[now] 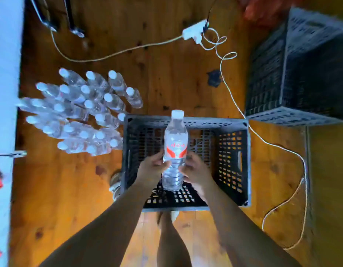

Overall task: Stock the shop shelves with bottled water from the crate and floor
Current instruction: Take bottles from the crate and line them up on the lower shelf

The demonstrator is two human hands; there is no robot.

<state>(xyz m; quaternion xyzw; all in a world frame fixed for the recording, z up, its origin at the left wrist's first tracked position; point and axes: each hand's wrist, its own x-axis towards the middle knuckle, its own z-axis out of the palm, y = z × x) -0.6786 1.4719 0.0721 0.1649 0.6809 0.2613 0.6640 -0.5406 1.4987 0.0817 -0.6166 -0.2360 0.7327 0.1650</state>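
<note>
**Clear plastic bottle held in both hands over the crate**

Clear and full by the look of it, the water bottle (175, 149) stands upright above the open black plastic crate (205, 121), white cap away from the person. The left hand (152, 168) and right hand (195, 170) hold it from either side, fingers (160, 158) curled round the ribbed waist just under the red label. Whether its base touches the crate bottom cannot be told. No other bottle shows inside the crate.

A full bottle of this kind is likely moderately heavy for its size, with thin walls that give when squeezed and a smooth skin that may slip. The ribbed waist, where the hands are now, looks the firmest place to hold; the neck under the cap would serve for one hand.

A cluster of matching bottles (84, 112) stands on the wooden floor (166, 78), just left of the crate and touching its corner. A second black crate (301, 74) lies tipped on its side to the right, and a white power strip (193, 31) trails its cable (232, 97) past the crate. The shelves are not clearly in view.
</note>
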